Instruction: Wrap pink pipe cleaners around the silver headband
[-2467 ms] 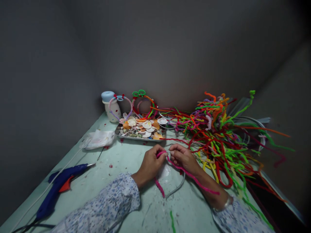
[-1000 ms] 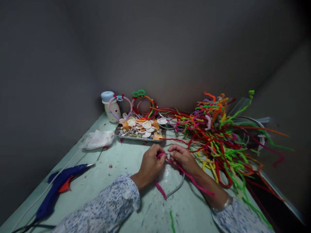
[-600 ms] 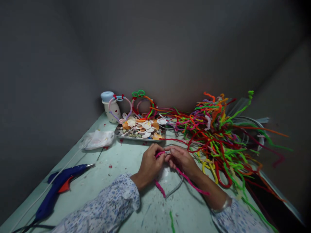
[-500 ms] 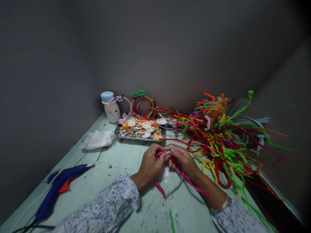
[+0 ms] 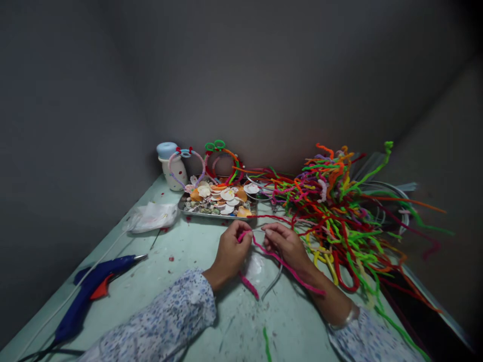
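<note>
A thin grey headband (image 5: 272, 285) is held between both hands above the table, its two ends pointing toward me. Magenta pipe cleaner (image 5: 249, 286) covers its left leg, while the right leg is bare. My left hand (image 5: 233, 250) pinches the band where the wrapping stops near the top. From there the pipe cleaner's loose length (image 5: 292, 272) trails right, past my right hand and across that wrist. My right hand (image 5: 286, 245) pinches the bare grey part of the band right of the top. Fingertips of both hands are partly hidden.
A blue glue gun (image 5: 92, 289) with its cord lies at left, beside a white plastic packet (image 5: 153, 217). Behind my hands stand a metal tray (image 5: 215, 217) of shells, finished headbands (image 5: 187, 168) and a jar (image 5: 172, 171). Tangled pipe cleaners (image 5: 332, 201) fill the right.
My hands have drawn slightly apart, and bare grey band shows between them. My right fingers have come off the magenta pipe cleaner, which hangs loose across the gap.
</note>
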Tool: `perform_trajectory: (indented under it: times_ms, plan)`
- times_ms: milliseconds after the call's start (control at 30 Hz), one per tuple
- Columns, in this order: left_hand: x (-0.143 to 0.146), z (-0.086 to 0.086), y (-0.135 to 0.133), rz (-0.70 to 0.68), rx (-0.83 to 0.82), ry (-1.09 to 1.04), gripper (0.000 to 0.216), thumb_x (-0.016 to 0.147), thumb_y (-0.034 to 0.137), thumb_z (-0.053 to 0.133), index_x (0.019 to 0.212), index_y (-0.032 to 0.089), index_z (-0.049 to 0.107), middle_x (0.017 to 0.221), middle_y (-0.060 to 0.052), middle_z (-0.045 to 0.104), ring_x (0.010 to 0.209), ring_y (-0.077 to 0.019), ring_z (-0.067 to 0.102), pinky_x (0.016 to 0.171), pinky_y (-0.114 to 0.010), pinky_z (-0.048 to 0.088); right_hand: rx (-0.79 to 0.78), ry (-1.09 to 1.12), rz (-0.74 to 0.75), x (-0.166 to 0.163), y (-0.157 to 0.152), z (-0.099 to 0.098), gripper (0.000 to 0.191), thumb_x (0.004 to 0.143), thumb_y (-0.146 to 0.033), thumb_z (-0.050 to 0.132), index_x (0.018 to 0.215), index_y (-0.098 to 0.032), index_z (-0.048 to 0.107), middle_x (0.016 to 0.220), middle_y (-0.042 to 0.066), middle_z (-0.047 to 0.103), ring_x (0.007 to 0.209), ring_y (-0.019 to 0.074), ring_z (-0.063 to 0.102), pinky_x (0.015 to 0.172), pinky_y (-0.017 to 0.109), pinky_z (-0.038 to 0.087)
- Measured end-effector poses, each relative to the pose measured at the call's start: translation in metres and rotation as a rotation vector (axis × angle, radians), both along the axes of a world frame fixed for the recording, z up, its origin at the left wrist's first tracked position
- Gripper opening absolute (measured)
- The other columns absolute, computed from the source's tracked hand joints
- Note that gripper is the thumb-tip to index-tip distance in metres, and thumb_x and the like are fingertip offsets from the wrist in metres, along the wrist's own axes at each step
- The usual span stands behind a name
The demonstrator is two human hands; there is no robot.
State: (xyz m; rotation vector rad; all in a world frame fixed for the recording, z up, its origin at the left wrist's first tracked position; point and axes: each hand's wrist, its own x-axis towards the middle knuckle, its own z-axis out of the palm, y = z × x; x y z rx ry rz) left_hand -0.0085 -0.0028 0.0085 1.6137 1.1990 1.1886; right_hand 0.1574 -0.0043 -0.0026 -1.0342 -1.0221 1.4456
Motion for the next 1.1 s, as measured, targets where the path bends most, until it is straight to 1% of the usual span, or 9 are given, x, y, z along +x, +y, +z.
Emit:
perform_trajectory:
  times_ms: [100,200,300,433,567,733,900,1100]
  plan:
    - [0.0,-0.005,0.005,0.008,-0.143,-0.101,0.017,0.081,0.034,0.055,0.084,0.017,0.053,0.068,0.002,0.054,0.059,-0.0096,0.049,0.056,-0.021,0.038,0.004,-0.056,-0.045,0.0,0.001,-0.001,0.028,0.069,-0.039,0.072,0.085,-0.018,0.064,0.055,-0.003,0.057,0.046,0.0095,0.047,0.046,0.021,0.036]
    - [0.0,-0.008,0.008,-0.087,-0.331,-0.216,0.029,0.083,0.047,0.051,0.077,0.018,0.049,0.054,0.005,0.046,0.043,-0.0074,0.04,0.043,-0.02,0.03,0.008,-0.096,-0.062,-0.001,0.001,0.001,0.027,0.069,-0.039,0.071,0.084,-0.018,0.063,0.052,-0.004,0.055,0.043,0.0088,0.042,0.043,0.021,0.031]
    - [0.0,-0.006,0.01,-0.159,-0.483,-0.334,0.036,0.082,0.052,0.049,0.071,0.018,0.045,0.053,0.005,0.046,0.038,-0.0058,0.038,0.038,-0.019,0.027,0.021,-0.102,-0.064,-0.002,-0.001,0.005,0.027,0.068,-0.038,0.07,0.083,-0.018,0.063,0.048,-0.005,0.05,0.042,0.0085,0.039,0.042,0.021,0.028]
    - [-0.002,0.0,0.012,-0.221,-0.636,-0.398,0.039,0.08,0.054,0.051,0.071,0.016,0.05,0.053,0.005,0.046,0.034,-0.0043,0.038,0.034,-0.018,0.021,0.035,-0.128,-0.071,-0.003,-0.002,0.005,0.028,0.069,-0.04,0.07,0.085,-0.018,0.064,0.045,-0.008,0.042,0.04,0.0081,0.035,0.04,0.021,0.025]
    - [-0.005,0.003,0.014,-0.32,-0.744,-0.471,0.039,0.08,0.051,0.052,0.072,0.013,0.053,0.052,0.005,0.045,0.033,-0.0028,0.034,0.032,-0.018,0.014,0.046,-0.17,-0.073,-0.001,-0.002,0.002,0.03,0.069,-0.043,0.069,0.085,-0.018,0.064,0.046,-0.007,0.042,0.04,0.0082,0.035,0.039,0.021,0.025]
    - [-0.008,0.005,0.017,-0.359,-0.885,-0.6,0.031,0.082,0.041,0.054,0.072,0.011,0.054,0.054,0.005,0.044,0.033,-0.0009,0.031,0.032,-0.016,0.011,0.056,-0.2,-0.074,0.0,-0.002,0.002,0.028,0.071,-0.043,0.069,0.084,-0.019,0.064,0.046,-0.007,0.041,0.041,0.0083,0.034,0.04,0.022,0.025]
    - [-0.01,0.008,0.02,-0.375,-0.974,-0.64,0.028,0.084,0.035,0.052,0.075,0.009,0.057,0.054,0.004,0.045,0.034,-0.0006,0.031,0.031,-0.015,0.012,0.087,-0.231,-0.075,0.0,-0.002,0.003,0.027,0.072,-0.044,0.067,0.082,-0.019,0.064,0.046,-0.006,0.042,0.041,0.009,0.035,0.041,0.023,0.025]
    - [-0.015,0.009,0.026,-0.411,-1.091,-0.611,0.031,0.084,0.036,0.051,0.079,0.007,0.061,0.053,0.002,0.049,0.035,-0.0018,0.037,0.031,-0.013,0.019,0.112,-0.261,-0.062,0.001,-0.001,0.001,0.025,0.073,-0.043,0.067,0.08,-0.02,0.064,0.046,-0.006,0.042,0.041,0.0095,0.035,0.041,0.023,0.026]
